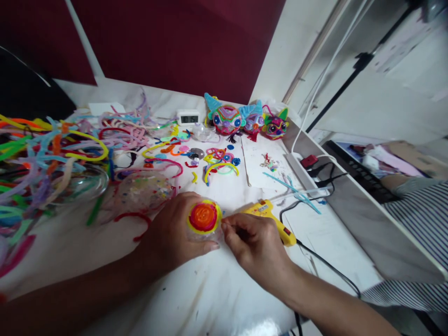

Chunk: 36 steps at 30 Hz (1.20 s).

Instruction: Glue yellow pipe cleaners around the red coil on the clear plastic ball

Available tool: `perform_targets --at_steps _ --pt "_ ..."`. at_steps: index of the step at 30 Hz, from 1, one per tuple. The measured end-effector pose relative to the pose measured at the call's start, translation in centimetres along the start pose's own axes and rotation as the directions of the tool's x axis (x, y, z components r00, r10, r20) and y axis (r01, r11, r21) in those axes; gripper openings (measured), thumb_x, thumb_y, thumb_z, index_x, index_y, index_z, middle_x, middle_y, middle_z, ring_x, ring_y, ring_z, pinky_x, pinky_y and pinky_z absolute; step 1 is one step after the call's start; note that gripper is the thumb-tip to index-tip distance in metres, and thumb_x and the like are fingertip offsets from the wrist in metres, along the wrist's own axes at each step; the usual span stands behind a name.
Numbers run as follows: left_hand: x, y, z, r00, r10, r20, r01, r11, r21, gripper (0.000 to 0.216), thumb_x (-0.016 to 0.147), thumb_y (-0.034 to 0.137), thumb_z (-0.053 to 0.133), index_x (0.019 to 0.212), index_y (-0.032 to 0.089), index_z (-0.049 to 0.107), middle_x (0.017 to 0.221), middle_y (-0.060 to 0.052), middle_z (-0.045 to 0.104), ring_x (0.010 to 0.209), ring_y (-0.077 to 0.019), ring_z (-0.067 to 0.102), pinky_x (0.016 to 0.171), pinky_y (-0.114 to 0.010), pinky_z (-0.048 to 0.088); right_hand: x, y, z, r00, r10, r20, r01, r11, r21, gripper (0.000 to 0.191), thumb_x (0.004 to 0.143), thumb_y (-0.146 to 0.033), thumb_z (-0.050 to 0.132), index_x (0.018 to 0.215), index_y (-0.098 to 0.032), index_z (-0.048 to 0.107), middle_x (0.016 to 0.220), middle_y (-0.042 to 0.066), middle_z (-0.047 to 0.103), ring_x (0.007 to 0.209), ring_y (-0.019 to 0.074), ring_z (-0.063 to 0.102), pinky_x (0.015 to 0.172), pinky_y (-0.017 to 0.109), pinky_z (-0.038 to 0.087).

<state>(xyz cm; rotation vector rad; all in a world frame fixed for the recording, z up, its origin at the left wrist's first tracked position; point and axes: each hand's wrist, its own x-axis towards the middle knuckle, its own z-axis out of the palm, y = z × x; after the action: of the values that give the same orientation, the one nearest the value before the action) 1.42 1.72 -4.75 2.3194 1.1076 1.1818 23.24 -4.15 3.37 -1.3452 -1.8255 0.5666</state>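
Note:
My left hand (pixel 175 231) is closed around a clear plastic ball whose face carries a spiral of red, orange and yellow pipe cleaner (pixel 204 217). My right hand (pixel 254 242) pinches the spiral's right edge with thumb and forefinger. A yellow glue gun (pixel 269 214) lies on the white table just behind my right hand, its black cord (pixel 325 263) trailing to the right.
A heap of coloured pipe cleaners (pixel 45 154) and clear bowls fill the left. Short curled pieces (pixel 219 163) lie mid-table. Three finished decorated balls (pixel 245 120) and a small clock (pixel 188 117) stand at the back. A power strip (pixel 304 175) lies right; a person's striped sleeve (pixel 420 233) is alongside.

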Motion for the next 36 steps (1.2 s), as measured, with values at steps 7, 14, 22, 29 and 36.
perform_targets --at_steps 7,14,22,29,36 --pt "-0.2 -0.2 0.1 0.996 -0.052 0.069 0.055 0.998 -0.032 0.075 0.072 0.035 0.091 0.141 0.037 0.061 0.139 -0.005 0.076 0.133 -0.0423 0.074 0.117 -0.06 0.063 -0.4 -0.1 0.5 1.0 0.007 0.009 -0.007 0.999 0.037 0.03 0.101 -0.013 0.061 0.076 -0.019 0.078 0.067 0.003 0.078 0.056 0.0153 0.066 0.055 0.023 0.048" --pt "-0.2 -0.3 -1.4 0.992 -0.015 0.129 0.02 0.999 -0.039 0.072 0.08 0.035 0.084 0.148 0.033 0.061 0.155 -0.011 0.072 0.144 -0.0409 0.072 0.128 -0.058 0.059 -0.8 0.1 0.8 0.998 -0.054 -0.022 0.055 0.999 0.003 0.027 0.102 -0.012 0.063 0.083 -0.019 0.081 0.067 0.002 0.076 0.053 0.0154 0.064 0.053 0.025 0.048" --pt "3.3 -1.8 -6.4 0.854 -0.029 0.52 0.102 0.988 -0.112 0.072 0.088 0.042 0.09 0.155 0.031 0.066 0.162 -0.01 0.075 0.15 -0.0394 0.073 0.128 -0.054 0.061 -1.5 0.4 1.2 0.994 -0.103 -0.024 0.102 0.994 -0.027 0.024 0.104 -0.013 0.064 0.099 -0.011 0.087 0.071 0.006 0.078 0.055 0.0173 0.068 0.054 0.026 0.054" --pt "4.4 -2.5 -6.6 0.841 -0.011 0.541 0.18 0.949 -0.26 0.063 0.088 0.051 0.09 0.146 0.035 0.073 0.151 -0.002 0.082 0.142 -0.0361 0.077 0.124 -0.045 0.061 -2.1 0.7 1.6 0.985 -0.173 -0.018 0.171 0.981 -0.088 0.021 0.107 -0.014 0.063 0.103 -0.013 0.084 0.073 0.006 0.078 0.055 0.0174 0.067 0.053 0.026 0.056" --pt "2.1 -3.8 -4.0 0.931 -0.058 0.361 0.105 0.988 -0.112 0.094 0.069 0.058 0.1 0.154 0.033 0.067 0.148 -0.009 0.08 0.125 -0.0403 0.081 0.115 -0.055 0.065 -1.5 1.5 1.4 0.97 -0.237 -0.048 0.224 0.955 -0.194 0.026 0.108 -0.012 0.06 0.115 -0.012 0.085 0.088 0.012 0.088 0.072 0.0237 0.083 0.069 0.031 0.068"
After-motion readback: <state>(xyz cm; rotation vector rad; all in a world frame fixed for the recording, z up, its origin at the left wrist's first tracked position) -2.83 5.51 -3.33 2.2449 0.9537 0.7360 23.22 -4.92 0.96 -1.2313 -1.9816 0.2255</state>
